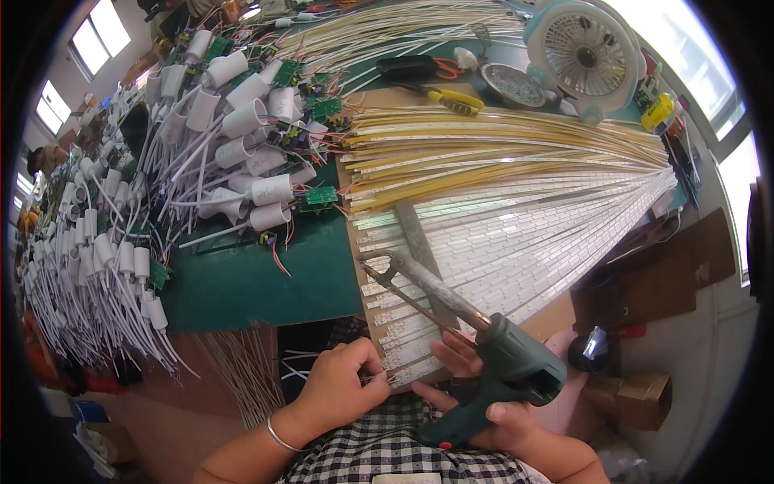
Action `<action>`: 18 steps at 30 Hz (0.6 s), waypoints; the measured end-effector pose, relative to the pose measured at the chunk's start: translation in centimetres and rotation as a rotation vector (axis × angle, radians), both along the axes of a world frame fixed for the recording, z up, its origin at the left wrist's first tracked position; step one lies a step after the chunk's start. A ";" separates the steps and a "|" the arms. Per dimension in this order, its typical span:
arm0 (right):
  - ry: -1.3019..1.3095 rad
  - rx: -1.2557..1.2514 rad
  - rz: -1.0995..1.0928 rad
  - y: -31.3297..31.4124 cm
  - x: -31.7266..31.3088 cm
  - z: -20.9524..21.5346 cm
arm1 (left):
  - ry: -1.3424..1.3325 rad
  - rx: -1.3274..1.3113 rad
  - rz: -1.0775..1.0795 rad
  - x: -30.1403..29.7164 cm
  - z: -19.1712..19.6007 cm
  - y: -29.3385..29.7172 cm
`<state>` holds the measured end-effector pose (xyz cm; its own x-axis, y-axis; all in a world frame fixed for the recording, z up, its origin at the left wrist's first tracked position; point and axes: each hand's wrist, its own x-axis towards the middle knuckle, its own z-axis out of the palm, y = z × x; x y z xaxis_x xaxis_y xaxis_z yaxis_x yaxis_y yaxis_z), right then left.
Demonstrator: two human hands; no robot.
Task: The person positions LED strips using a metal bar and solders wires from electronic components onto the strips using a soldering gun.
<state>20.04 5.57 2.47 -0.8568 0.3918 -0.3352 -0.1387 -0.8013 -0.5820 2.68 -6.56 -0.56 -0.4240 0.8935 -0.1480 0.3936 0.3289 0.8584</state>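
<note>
My right hand (516, 427) is wrapped loosely round the handle of a dark green soldering gun (516, 359). The gun's long metal barrel and thin side tube point up and left, and the tip hangs over the strips. My left hand (343, 383) is closed in a pinch at the near end of the white LED strips (484, 250); what lies between finger and thumb is too small to make out. The strips fan out on a brown board, their far ends gathered at the right. A flat metal bar (427, 258) lies across them.
White tubes (246, 119) with cables and green circuit boards (321, 196) pile up on the green table (258, 294) at left. Yellowish strips (451, 149) lie beyond the white ones. Yellow-handled pliers (455, 101), a metal bowl (513, 86) and a fan (584, 52) stand farther back.
</note>
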 end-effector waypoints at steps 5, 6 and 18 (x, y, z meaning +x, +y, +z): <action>-0.046 0.024 0.021 0.4 1.0 0.3 | -0.125 -0.058 0.008 0.9 0.2 0.3; -0.048 0.026 0.015 0.4 1.1 0.2 | -0.133 -0.067 0.001 1.0 0.3 0.3; -0.004 -0.031 0.018 0.3 0.8 0.1 | -0.098 -0.049 -0.179 -0.6 0.0 0.3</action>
<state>20.81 5.89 2.58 -0.8622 0.3658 -0.3504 -0.1221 -0.8215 -0.5571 2.03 -6.29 -0.54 -0.2410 0.9439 -0.2256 0.3652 0.3036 0.8800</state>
